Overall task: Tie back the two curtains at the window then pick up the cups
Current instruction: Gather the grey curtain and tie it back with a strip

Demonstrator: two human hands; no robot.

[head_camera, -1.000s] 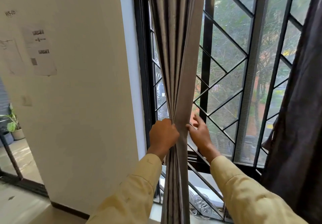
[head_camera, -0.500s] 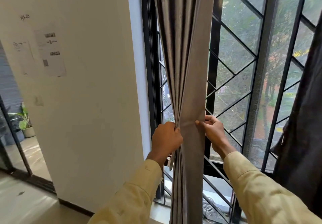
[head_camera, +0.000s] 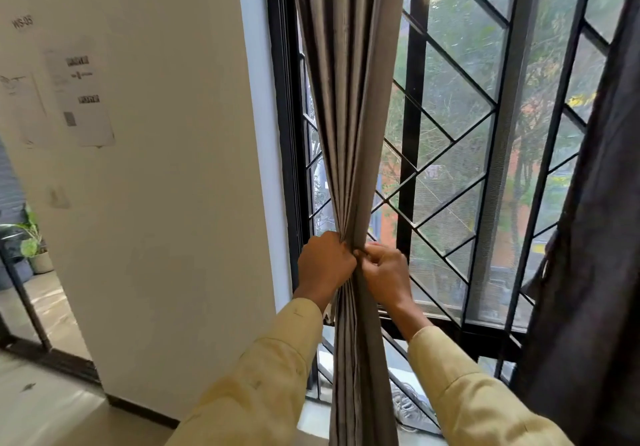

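Grey-brown curtain [head_camera: 349, 133], satiny w/ long vertical pleats, hangs at left side of window grille [head_camera: 450, 140], bunched into a narrow waist. Left hand [head_camera: 325, 265] is a fist wrapped round the bunch; right hand [head_camera: 384, 275] just beside it, fingers curled, pinching fabric's right edge. 2nd curtain [head_camera: 595, 237], darker, hangs loose far right. Count: 2 curtains, 2 hands, 2 paper sheets [head_camera: 83, 99] on wall [head_camera: 173, 220].
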